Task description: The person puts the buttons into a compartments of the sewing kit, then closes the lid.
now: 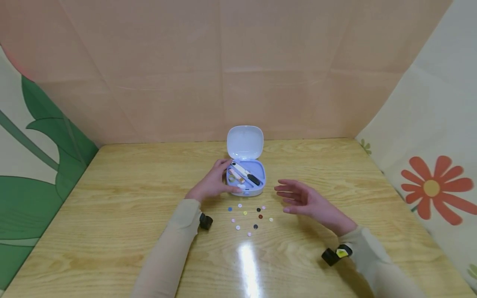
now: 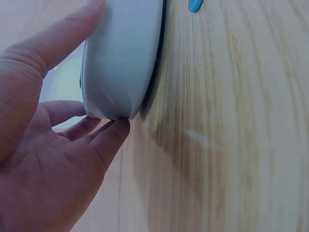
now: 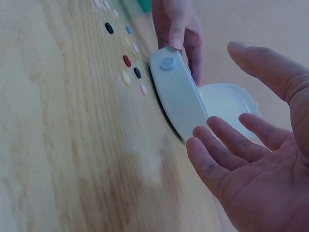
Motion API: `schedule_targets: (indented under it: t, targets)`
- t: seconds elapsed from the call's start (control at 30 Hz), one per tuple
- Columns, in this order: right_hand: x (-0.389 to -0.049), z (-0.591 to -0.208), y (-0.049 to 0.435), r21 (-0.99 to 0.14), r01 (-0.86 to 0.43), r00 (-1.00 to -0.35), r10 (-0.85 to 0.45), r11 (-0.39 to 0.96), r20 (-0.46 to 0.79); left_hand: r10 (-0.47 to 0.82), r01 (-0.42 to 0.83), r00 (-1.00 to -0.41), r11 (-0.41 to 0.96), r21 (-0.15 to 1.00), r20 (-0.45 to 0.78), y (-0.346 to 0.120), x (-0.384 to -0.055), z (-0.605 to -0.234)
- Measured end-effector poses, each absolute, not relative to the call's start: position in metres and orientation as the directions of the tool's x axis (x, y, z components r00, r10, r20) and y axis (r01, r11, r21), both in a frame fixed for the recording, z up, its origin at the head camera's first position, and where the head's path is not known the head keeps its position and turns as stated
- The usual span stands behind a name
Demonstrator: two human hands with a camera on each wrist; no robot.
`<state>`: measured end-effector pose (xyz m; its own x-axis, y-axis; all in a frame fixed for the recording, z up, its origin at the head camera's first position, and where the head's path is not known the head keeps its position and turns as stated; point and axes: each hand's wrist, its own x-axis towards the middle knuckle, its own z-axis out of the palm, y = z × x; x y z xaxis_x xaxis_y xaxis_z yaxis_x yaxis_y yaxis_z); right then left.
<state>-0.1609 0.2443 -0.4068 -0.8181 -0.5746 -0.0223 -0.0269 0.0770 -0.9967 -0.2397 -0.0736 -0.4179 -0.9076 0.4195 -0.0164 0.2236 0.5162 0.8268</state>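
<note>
A pale blue sewing box (image 1: 254, 192) stands on the table with its lid (image 1: 245, 142) raised at the back. My left hand (image 1: 214, 180) grips the box's left side, thumb at the front corner and fingers along the far side. Inside lies a slim white tool with a black end (image 1: 253, 179), beside a small pink-and-brown item (image 1: 236, 176) too small to identify. To the right of the box, my right hand (image 1: 303, 200) hovers apart from it, fingers spread and holding nothing. In the right wrist view the box's front (image 3: 176, 92) shows a round clasp.
Several small loose buttons, among them a yellow button (image 1: 245, 213), a blue button (image 1: 230, 209) and a red button (image 1: 260, 216), lie scattered in front of the box on the wooden table (image 1: 130, 215). A peach backdrop (image 1: 167, 82) rises behind the table's far edge.
</note>
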Motion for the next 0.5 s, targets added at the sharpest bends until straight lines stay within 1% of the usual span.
schedule_targets:
  t: [0.2, 0.4, 0.5]
  targets:
    - [-0.1593, -0.4098, 0.2405, -0.997, -0.037, -0.803, -0.596, 0.07, -0.012, 0.415, 0.209, -0.909, 0.517, 0.83, -0.029, -0.0735, -0.239, -0.417]
    - [-0.1563, -0.4124, 0.2368, -0.991, -0.021, -0.804, -0.592, 0.131, -0.061, 0.41, 0.204, -0.912, 0.512, 0.834, -0.029, -0.073, -0.2373, -0.4161]
    - [-0.1549, -0.4159, 0.2359, -0.991, -0.004, -0.794, -0.603, 0.134, -0.078, 0.41, 0.199, -0.912, 0.509, 0.837, -0.033, -0.073, -0.2362, -0.4178]
